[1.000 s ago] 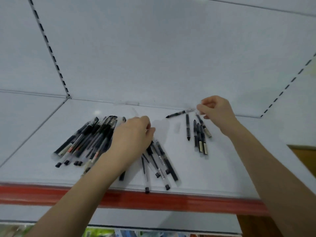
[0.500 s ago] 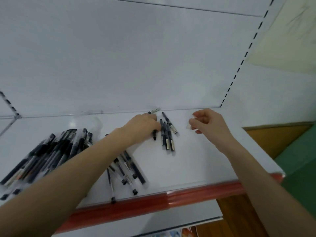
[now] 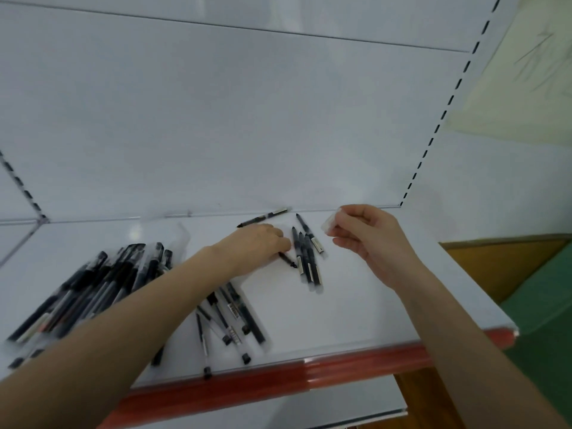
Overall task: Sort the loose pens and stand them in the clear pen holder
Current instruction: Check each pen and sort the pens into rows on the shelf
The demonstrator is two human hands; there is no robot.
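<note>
Pens lie in groups on the white shelf (image 3: 356, 305). At 9 o'clock from my left hand (image 3: 258, 243) a thick pile (image 3: 93, 289) rests in clear sleeves, black caps toward the back wall. At 6 o'clock a looser bunch (image 3: 230, 317) fans out toward the red front edge (image 3: 278, 376). My left hand curls its fingers round one black pen (image 3: 288, 260) — only a short end shows, pointing to 5 o'clock. Just at 3 o'clock of it a sorted row (image 3: 306, 258) of slim black pens lies side by side, long axes roughly 12 to 6, with pale bands nearer me. A lone pen (image 3: 266, 216) lies by the back wall, 8 to 2. My right hand (image 3: 371, 239) pinches a small clear piece (image 3: 329, 226) — what it is I cannot tell.
</note>
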